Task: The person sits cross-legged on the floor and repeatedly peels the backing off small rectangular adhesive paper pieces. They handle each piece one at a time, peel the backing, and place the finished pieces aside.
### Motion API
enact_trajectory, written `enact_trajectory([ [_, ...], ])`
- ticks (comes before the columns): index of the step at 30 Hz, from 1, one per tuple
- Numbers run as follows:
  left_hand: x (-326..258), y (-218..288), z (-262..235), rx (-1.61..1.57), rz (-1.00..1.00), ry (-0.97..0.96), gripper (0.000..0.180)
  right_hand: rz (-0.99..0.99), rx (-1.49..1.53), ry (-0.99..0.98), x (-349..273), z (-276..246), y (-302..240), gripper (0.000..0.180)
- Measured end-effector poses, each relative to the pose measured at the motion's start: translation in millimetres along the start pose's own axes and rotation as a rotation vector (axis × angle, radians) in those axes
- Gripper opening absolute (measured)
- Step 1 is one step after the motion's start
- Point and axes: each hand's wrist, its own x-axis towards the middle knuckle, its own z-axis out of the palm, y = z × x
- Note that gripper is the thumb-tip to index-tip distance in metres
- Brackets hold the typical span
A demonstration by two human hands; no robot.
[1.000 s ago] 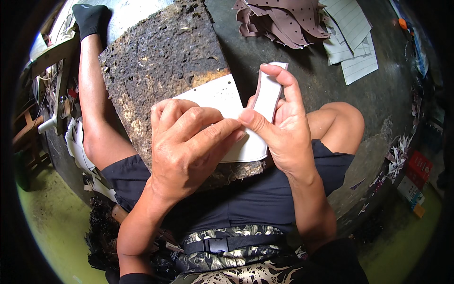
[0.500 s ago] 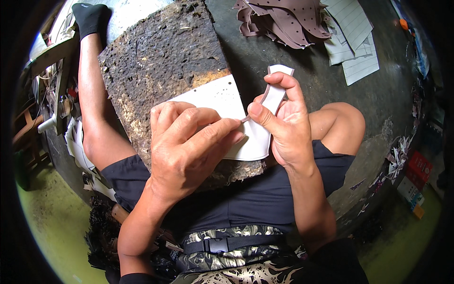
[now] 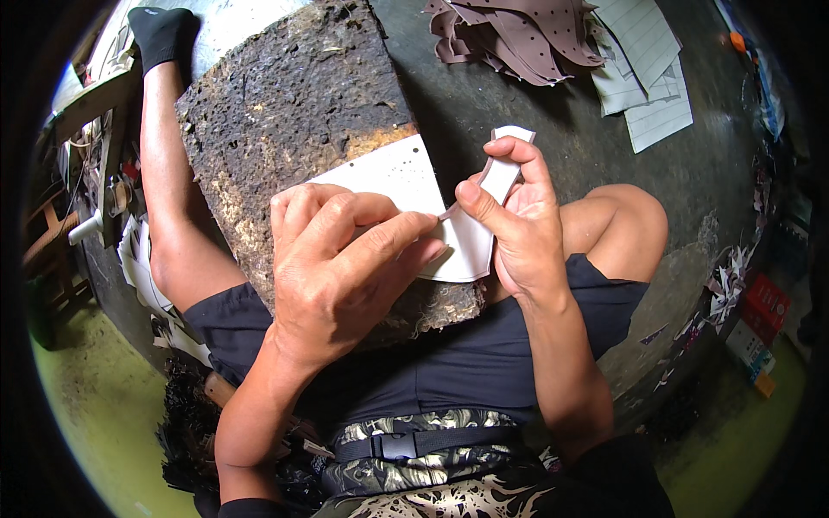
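Note:
A curved white-faced piece of material with a thin brown edge point(image 3: 471, 250) is between my hands, its narrow end standing up beside my right fingers. My right hand point(image 3: 522, 220) is closed around that narrow part, the thumb on the near side and the index finger curled over the top. With thumb and index finger together, my left hand point(image 3: 332, 259) pinches the brown edge near the piece's middle. A white sheet with small dark dots point(image 3: 393, 168) lies behind it, partly hidden by my left hand. Beneath is a rough, dark, worn board point(image 3: 285, 112), reaching to my lap.
A pile of brown pieces with small holes point(image 3: 514, 39) lies on the dark floor at the far right, beside several lined paper sheets point(image 3: 661, 108). My legs flank the board. Scraps point(image 3: 730, 281) lie at the right edge, and a wooden frame point(image 3: 95, 108) stands at far left.
The lower edge of the white-faced piece has risen a little, and its upright end sits slightly lower. Both hands keep their grip, almost still.

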Motion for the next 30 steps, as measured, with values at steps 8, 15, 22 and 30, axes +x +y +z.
enact_trajectory([
  [8, 0, -1, 0, 0.004, 0.002, 0.000, 0.034, -0.008, -0.001, 0.036, 0, -4, 6, 0.051],
  [15, 1, 0, 1, 0.009, 0.001, 0.003, 0.034, 0.011, -0.017, 0.051, -1, -6, 9, 0.049],
  [22, 2, 1, 3, 0.002, -0.004, 0.016, 0.034, 0.024, -0.034, 0.089, -3, -7, 11, 0.047],
  [30, 3, 4, 3, 0.014, -0.013, 0.019, 0.032, 0.032, -0.054, 0.122, -3, -11, 12, 0.044],
])
